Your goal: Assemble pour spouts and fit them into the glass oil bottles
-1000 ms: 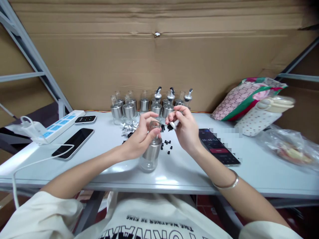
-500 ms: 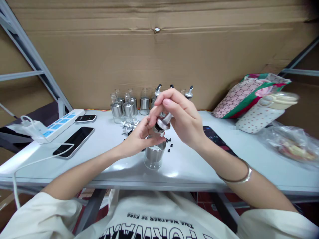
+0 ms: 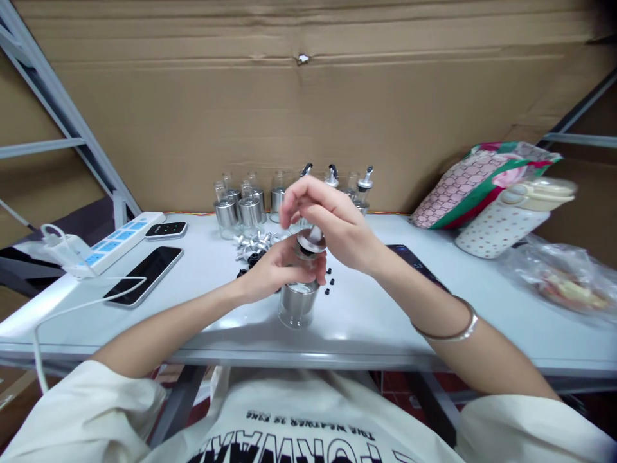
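A glass bottle point(image 3: 296, 307) with a steel band stands near the table's front edge. My left hand point(image 3: 270, 275) is wrapped round its neck. A metal pour spout point(image 3: 312, 242) with a black ring sits at the bottle's mouth, tilted a little. My right hand point(image 3: 340, 226) is curled over the spout from above, its fingers bent; part of the spout is hidden behind it. Small black caps point(image 3: 330, 281) lie right of the bottle. Beyond my left hand lie a pile of metal spout parts point(image 3: 251, 244) and black pieces point(image 3: 253, 258).
Several steel-banded bottles point(image 3: 250, 211) stand at the back, some with spouts point(image 3: 365, 182). On the left are a power strip point(image 3: 120, 239), a phone point(image 3: 144, 276) and a small device point(image 3: 166, 229). A dark phone point(image 3: 417, 265), flask point(image 3: 513, 222), patterned bag point(image 3: 463, 186) and plastic bag point(image 3: 563, 283) lie right.
My right hand has moved slightly left and down over the spout, which now sits lower and more upright. My left hand still surrounds the bottle neck.
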The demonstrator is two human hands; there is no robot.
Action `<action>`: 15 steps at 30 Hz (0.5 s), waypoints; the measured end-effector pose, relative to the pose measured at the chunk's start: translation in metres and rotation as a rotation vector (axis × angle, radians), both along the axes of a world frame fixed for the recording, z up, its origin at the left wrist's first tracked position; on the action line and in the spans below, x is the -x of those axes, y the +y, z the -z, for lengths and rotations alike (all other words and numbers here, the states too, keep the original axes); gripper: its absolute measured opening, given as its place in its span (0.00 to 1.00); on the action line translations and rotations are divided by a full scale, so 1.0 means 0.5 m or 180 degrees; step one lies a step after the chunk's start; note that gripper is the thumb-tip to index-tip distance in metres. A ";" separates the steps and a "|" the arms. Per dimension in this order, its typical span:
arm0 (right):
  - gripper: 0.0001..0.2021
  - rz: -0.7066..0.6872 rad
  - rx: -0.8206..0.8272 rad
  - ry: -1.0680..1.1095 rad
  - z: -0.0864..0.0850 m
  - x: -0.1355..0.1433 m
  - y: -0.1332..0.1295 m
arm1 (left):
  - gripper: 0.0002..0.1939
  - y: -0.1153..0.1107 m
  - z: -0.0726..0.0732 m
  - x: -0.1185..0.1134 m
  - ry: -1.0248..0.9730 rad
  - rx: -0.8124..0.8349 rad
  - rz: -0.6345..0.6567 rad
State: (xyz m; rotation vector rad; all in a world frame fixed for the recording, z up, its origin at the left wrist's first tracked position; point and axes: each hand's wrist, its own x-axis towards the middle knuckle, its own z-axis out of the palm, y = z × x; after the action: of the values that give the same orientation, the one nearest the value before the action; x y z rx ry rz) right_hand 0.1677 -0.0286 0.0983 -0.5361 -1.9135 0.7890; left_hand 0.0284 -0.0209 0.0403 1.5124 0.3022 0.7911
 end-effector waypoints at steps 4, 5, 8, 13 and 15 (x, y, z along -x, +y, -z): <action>0.15 -0.0011 -0.0145 -0.0044 -0.018 0.010 -0.004 | 0.14 -0.005 0.003 -0.009 -0.0169 0.0071 -0.0024; 0.15 -0.0091 -0.0104 -0.0092 -0.021 0.013 -0.005 | 0.14 -0.007 0.003 -0.011 -0.0124 0.0048 -0.0078; 0.14 -0.0253 0.0002 -0.0205 -0.028 0.026 -0.010 | 0.11 -0.014 0.004 -0.015 0.0202 -0.0114 -0.0330; 0.11 -0.0326 0.0304 -0.0067 -0.023 0.038 -0.011 | 0.16 -0.018 0.009 -0.020 0.0437 -0.0264 -0.0429; 0.10 -0.0369 0.0557 0.0050 -0.020 0.037 -0.004 | 0.17 -0.018 0.009 -0.023 0.0358 -0.0247 -0.0418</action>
State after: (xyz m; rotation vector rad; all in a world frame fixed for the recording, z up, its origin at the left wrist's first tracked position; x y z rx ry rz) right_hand 0.1491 -0.0308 0.1084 -0.5265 -1.8846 1.0396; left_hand 0.0396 -0.0299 0.0357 1.6257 0.4632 0.8304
